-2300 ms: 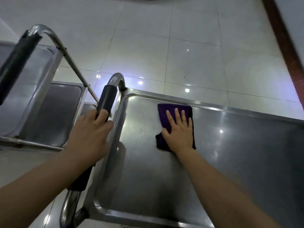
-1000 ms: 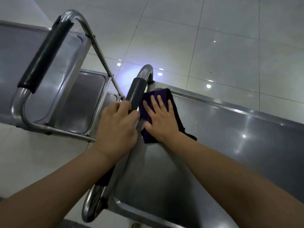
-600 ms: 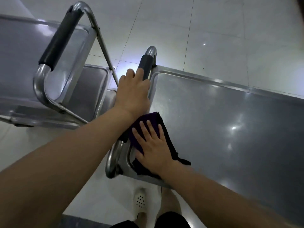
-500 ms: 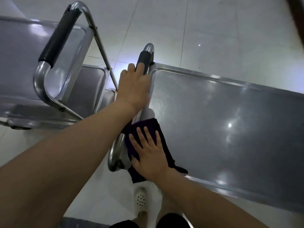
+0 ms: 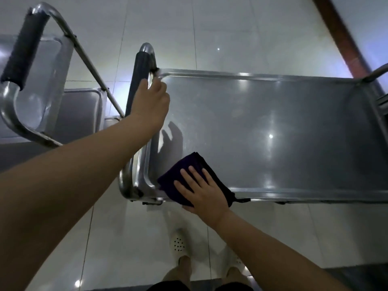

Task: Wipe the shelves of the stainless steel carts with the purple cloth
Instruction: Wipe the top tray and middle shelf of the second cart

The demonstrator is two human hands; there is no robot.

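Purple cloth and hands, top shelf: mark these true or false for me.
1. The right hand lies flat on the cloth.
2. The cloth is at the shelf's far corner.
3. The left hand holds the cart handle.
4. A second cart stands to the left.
1. True: the right hand presses the purple cloth with straight fingers.
2. False: it lies at the near left corner of the shelf, over the rim.
3. True: the left hand holds the handle.
4. True: the second cart stands there.
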